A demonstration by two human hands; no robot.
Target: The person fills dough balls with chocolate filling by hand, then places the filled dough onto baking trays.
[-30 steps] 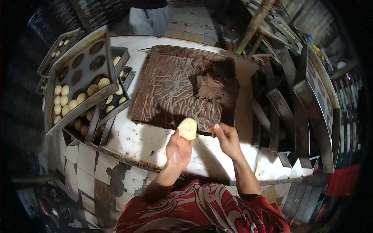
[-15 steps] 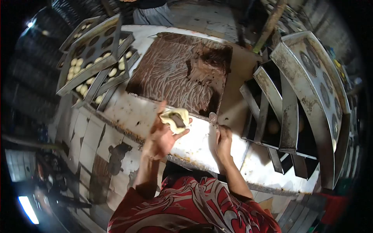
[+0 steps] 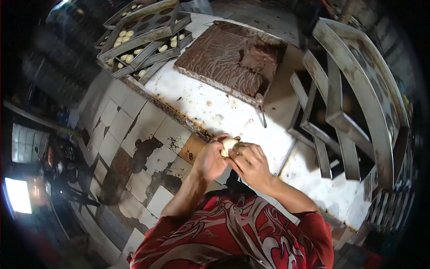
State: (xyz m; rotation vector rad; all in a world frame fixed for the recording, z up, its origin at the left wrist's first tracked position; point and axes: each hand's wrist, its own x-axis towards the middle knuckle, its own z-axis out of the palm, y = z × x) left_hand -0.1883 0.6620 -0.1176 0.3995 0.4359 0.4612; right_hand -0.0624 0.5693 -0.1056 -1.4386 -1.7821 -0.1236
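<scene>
A small pale piece of dough is held between both hands, near the table's front edge. My left hand cradles it from the left, fingers curled round it. The fingertips of my right hand pinch it from the right; they hide part of it. Beyond them, a spoon leans with its smeared bowl on the near right corner of a tray of brown paste, handle towards me. The paste looks spread and ridged, with a thicker heap at the right.
Metal trays holding round dough balls are stacked at the far left. More metal trays stand crisscrossed on the right of the white table. Cracked floor tiles lie to the left.
My right hand has let go of the spoon, leaving it on the paste tray's edge, and come to the dough. The dough, open around brown paste before, now looks gathered, nearer my body. The view has shifted.
</scene>
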